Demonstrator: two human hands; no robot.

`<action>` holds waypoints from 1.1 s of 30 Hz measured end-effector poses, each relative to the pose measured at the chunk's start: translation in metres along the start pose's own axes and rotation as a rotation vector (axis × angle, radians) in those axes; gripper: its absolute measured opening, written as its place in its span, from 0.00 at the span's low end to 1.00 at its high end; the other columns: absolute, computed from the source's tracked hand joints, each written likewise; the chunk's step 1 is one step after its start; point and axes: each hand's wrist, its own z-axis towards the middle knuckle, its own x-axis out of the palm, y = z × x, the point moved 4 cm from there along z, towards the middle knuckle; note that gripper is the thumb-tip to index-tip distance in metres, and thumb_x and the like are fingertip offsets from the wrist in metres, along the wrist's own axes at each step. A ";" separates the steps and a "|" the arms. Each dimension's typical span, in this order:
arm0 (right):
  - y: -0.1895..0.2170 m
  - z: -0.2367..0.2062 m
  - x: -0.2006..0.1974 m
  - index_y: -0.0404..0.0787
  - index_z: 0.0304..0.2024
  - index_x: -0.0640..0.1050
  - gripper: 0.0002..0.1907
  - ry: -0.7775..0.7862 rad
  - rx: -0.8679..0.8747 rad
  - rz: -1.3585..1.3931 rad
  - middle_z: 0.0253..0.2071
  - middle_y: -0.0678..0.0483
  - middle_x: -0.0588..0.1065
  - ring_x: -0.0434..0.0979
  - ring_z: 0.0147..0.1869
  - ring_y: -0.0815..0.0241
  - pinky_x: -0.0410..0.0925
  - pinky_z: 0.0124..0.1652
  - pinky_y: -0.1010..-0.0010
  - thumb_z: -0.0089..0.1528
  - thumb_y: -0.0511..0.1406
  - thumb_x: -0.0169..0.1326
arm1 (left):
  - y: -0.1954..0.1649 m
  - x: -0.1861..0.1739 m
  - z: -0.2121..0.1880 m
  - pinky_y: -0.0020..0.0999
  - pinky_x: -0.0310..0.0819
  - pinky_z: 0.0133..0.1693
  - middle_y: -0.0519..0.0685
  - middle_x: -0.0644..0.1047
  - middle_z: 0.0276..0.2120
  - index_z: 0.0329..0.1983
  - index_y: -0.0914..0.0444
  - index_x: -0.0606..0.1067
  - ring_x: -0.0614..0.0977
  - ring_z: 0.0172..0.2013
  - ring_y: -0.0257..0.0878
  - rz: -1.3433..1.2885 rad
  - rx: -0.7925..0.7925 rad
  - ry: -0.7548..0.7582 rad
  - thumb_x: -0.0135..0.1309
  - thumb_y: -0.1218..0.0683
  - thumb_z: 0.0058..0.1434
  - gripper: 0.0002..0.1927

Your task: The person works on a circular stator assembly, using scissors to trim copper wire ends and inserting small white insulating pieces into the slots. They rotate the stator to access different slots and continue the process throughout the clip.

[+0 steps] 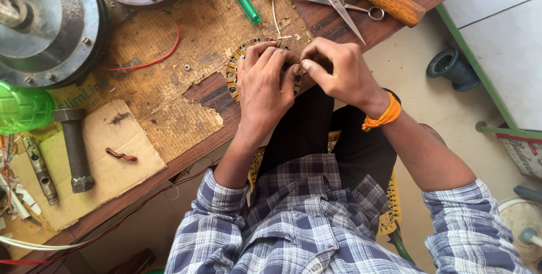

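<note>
Your left hand (262, 82) lies curled over the slotted ring core (234, 73), fingers bent and pressing it down at the edge of the workbench (209, 90). Your right hand (336, 70) sits just beside it, thumb and fingers pinched together at the ring's right rim; what they pinch is too small to make out. The ring lies directly under the left palm, to the left of the right fingertips, so both hands are already on it. Most of the ring is hidden by the hands. Scissors (333, 0) and a green screwdriver (244, 1) lie beyond, farther up the bench.
</note>
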 end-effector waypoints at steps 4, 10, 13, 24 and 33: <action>-0.016 0.003 0.003 0.34 0.44 0.79 0.13 0.243 0.413 0.392 0.27 0.56 0.78 0.71 0.25 0.70 0.65 0.27 0.77 0.73 0.38 0.48 | -0.001 -0.001 0.000 0.46 0.64 0.54 0.48 0.79 0.42 0.41 0.61 0.77 0.75 0.57 0.46 -0.009 0.000 0.007 0.61 0.56 0.62 0.07; 0.016 -0.004 -0.017 0.39 0.52 0.77 0.07 -0.132 -0.454 -0.541 0.48 0.52 0.76 0.80 0.47 0.57 0.74 0.46 0.71 0.71 0.32 0.57 | -0.002 -0.003 0.001 0.46 0.65 0.53 0.48 0.79 0.42 0.40 0.60 0.77 0.75 0.57 0.47 -0.009 0.003 -0.014 0.61 0.56 0.61 0.06; 0.023 -0.006 -0.013 0.44 0.49 0.80 0.08 -0.095 -0.654 -0.668 0.54 0.55 0.75 0.77 0.45 0.58 0.75 0.44 0.67 0.68 0.30 0.62 | -0.001 -0.003 0.000 0.46 0.65 0.53 0.48 0.79 0.42 0.40 0.61 0.77 0.75 0.56 0.47 -0.023 -0.006 -0.015 0.61 0.56 0.61 0.07; -0.005 0.001 -0.002 0.38 0.43 0.80 0.04 0.099 0.193 0.189 0.34 0.53 0.79 0.77 0.32 0.62 0.69 0.33 0.76 0.68 0.32 0.55 | 0.000 -0.002 0.000 0.46 0.64 0.52 0.49 0.78 0.42 0.41 0.61 0.77 0.74 0.56 0.48 -0.001 0.030 -0.021 0.61 0.55 0.61 0.08; 0.022 -0.009 -0.011 0.41 0.52 0.79 0.10 -0.142 -0.561 -0.565 0.52 0.54 0.75 0.78 0.42 0.58 0.73 0.42 0.69 0.68 0.32 0.62 | -0.002 -0.003 0.000 0.46 0.65 0.53 0.47 0.78 0.42 0.40 0.60 0.77 0.74 0.56 0.47 -0.025 0.022 -0.039 0.61 0.56 0.60 0.07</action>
